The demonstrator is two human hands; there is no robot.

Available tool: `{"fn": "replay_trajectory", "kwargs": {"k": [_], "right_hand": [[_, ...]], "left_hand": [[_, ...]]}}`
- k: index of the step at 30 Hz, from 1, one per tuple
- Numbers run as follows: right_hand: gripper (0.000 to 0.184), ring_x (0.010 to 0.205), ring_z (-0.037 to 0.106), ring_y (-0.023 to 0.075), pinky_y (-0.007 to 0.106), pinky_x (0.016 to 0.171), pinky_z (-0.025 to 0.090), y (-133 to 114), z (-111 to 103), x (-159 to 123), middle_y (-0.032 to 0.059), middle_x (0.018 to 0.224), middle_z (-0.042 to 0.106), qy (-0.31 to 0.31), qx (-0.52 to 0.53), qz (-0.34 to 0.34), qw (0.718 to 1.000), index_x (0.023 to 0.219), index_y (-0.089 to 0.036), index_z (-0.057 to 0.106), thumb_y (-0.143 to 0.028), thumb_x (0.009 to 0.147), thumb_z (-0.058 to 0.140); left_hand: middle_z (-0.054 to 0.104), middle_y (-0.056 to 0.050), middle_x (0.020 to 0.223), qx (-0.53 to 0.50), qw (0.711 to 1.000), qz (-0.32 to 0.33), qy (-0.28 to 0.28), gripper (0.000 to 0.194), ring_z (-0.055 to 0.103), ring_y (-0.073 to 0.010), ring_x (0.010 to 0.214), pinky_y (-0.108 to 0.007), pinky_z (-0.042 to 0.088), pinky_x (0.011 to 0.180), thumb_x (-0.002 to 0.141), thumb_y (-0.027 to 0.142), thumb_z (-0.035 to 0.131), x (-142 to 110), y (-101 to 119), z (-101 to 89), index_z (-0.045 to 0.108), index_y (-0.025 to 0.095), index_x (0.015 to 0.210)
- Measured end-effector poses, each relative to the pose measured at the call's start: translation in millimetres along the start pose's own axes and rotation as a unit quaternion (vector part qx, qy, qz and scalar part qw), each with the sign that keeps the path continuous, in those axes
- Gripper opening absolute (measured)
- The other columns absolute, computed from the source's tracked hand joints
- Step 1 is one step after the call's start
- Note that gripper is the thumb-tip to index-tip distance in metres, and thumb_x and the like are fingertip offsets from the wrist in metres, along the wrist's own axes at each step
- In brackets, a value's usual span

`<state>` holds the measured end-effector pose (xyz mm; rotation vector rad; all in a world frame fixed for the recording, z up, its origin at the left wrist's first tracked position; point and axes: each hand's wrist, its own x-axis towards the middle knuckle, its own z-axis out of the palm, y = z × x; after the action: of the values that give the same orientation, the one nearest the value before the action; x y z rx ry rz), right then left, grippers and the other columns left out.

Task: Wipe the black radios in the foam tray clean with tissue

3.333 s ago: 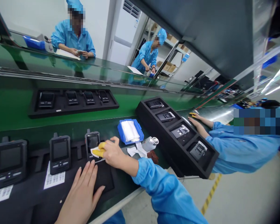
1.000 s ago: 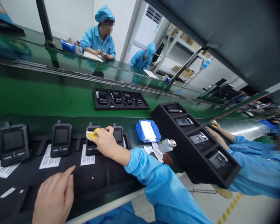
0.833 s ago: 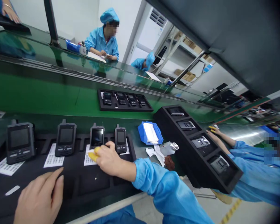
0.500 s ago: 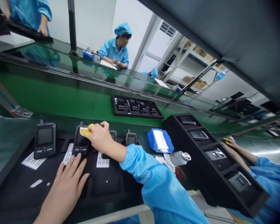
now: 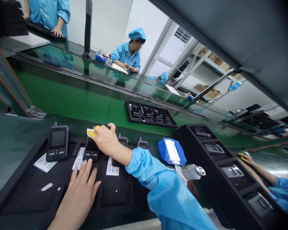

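Observation:
My right hand (image 5: 107, 140), with yellow finger cots on its fingertips, pinches a small white wipe (image 5: 88, 131) against the upper screen of a black handheld device (image 5: 91, 154). My left hand (image 5: 78, 195) is open, fingers stretched, its fingertips at the lower edge of that device. Its palm lies over the black foam tray (image 5: 21, 199). Left of the hands, another black handheld device (image 5: 58, 142) leans at the tray's far side. Sheets of printed labels (image 5: 45, 162) lie by the devices. Two more devices stand partly behind my right arm.
A blue bin (image 5: 162, 150) of white wipes and a metal-topped bottle (image 5: 193, 172) stand right of my arm. Beyond them is a stack of black trays (image 5: 194, 153) holding devices. Another device tray (image 5: 148, 119) sits farther back. A co-worker's arm (image 5: 261, 172) is at right; people work opposite.
The view has shifted, so the scene sits farther right and slightly lower. My right hand still presses the wipe on the same device's screen, and my left hand stays at its lower edge.

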<state>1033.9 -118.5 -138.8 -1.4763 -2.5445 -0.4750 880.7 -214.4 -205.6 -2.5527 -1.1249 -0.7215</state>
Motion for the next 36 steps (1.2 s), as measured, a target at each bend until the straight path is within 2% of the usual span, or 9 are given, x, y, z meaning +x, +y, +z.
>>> {"fn": "replay_trajectory", "kwargs": {"k": [2,7,11,14,19,25,28,32,36], "right_hand": [[0.021,0.094,0.045,0.0162,0.044,0.092,0.022,-5.3,2.6,-4.4,0.0038,0.095,0.056,-0.005,0.005,-0.010,1.000,0.090,-0.019,0.065,-0.020,0.095,0.044],[0.024,0.086,0.044,0.0145,0.040,0.085,0.024,-31.1,11.5,-35.7,0.0022,0.084,0.055,-0.011,0.047,-0.109,0.993,0.082,-0.019,0.064,-0.023,0.094,0.044],[0.024,0.089,0.044,0.0151,0.041,0.085,0.023,-18.0,6.6,-18.4,0.0031,0.091,0.056,0.019,0.010,-0.024,0.999,0.093,-0.020,0.064,-0.021,0.096,0.041],[0.027,0.091,0.044,0.0156,0.040,0.084,0.022,2.6,-1.6,-2.1,0.0036,0.094,0.056,0.010,-0.005,0.018,1.000,0.088,-0.020,0.065,-0.022,0.097,0.040],[0.025,0.091,0.046,0.0151,0.036,0.076,0.023,15.6,-2.0,-16.6,0.0034,0.099,0.056,-0.033,0.008,0.055,0.998,0.092,-0.023,0.066,-0.020,0.096,0.042],[0.023,0.085,0.046,0.0150,0.034,0.074,0.024,-21.8,13.8,-63.7,0.0031,0.088,0.056,-0.055,0.033,0.002,0.998,0.105,-0.022,0.063,-0.025,0.095,0.043],[0.023,0.082,0.046,0.0138,0.034,0.075,0.024,-42.4,14.9,-77.1,0.0020,0.088,0.055,-0.050,0.033,-0.023,0.998,0.109,-0.022,0.061,-0.025,0.096,0.043],[0.024,0.082,0.046,0.0131,0.034,0.076,0.024,-38.2,1.8,-58.6,0.0012,0.091,0.055,-0.045,0.032,-0.037,0.998,0.110,-0.027,0.061,-0.027,0.097,0.041],[0.026,0.089,0.045,0.0147,0.035,0.078,0.024,-13.4,-5.3,-20.5,0.0042,0.099,0.055,-0.037,0.006,0.041,0.998,0.105,-0.025,0.064,-0.021,0.097,0.039]], "left_hand": [[0.055,-0.025,0.126,-0.003,1.000,-0.004,0.000,0.046,0.054,-0.0382,0.114,-0.054,0.036,0.097,0.092,0.034,0.034,-0.3,0.3,-0.3,0.068,0.006,0.104],[0.065,-0.020,0.111,0.009,1.000,0.010,0.000,0.044,0.059,-0.0354,0.106,-0.052,0.038,0.095,0.090,0.030,0.034,1.1,-0.3,-2.5,0.069,0.007,0.104],[0.061,-0.024,0.117,0.022,0.999,0.022,0.018,0.045,0.058,-0.0373,0.108,-0.053,0.039,0.093,0.090,0.030,0.033,4.6,-1.4,-4.6,0.069,0.005,0.101],[0.059,-0.026,0.119,0.022,0.999,0.028,0.026,0.046,0.058,-0.0389,0.108,-0.053,0.040,0.091,0.090,0.030,0.032,4.9,-2.3,-2.8,0.070,0.005,0.098],[0.056,-0.027,0.123,0.006,0.999,0.022,0.030,0.045,0.056,-0.0405,0.110,-0.053,0.041,0.090,0.090,0.030,0.034,0.0,-2.4,6.3,0.069,0.004,0.101],[0.056,-0.026,0.124,-0.019,0.999,0.016,0.037,0.039,0.055,-0.0391,0.113,-0.054,0.041,0.093,0.088,0.027,0.037,-1.7,-3.8,9.8,0.066,0.006,0.103],[0.058,-0.020,0.123,-0.071,0.995,0.009,0.063,0.031,0.055,-0.0310,0.115,-0.049,0.038,0.102,0.089,0.026,0.038,-3.9,-10.3,0.3,0.064,0.011,0.099],[0.063,-0.014,0.114,-0.139,0.982,-0.046,0.119,0.020,0.060,-0.0203,0.107,-0.035,0.034,0.109,0.090,0.025,0.041,-10.3,-22.2,-22.9,0.059,0.016,0.093],[0.063,-0.009,0.115,-0.145,0.975,-0.117,0.119,0.020,0.062,-0.0194,0.103,-0.032,0.038,0.106,0.091,0.030,0.042,-24.3,-33.2,-40.2,0.059,0.020,0.091]]}}
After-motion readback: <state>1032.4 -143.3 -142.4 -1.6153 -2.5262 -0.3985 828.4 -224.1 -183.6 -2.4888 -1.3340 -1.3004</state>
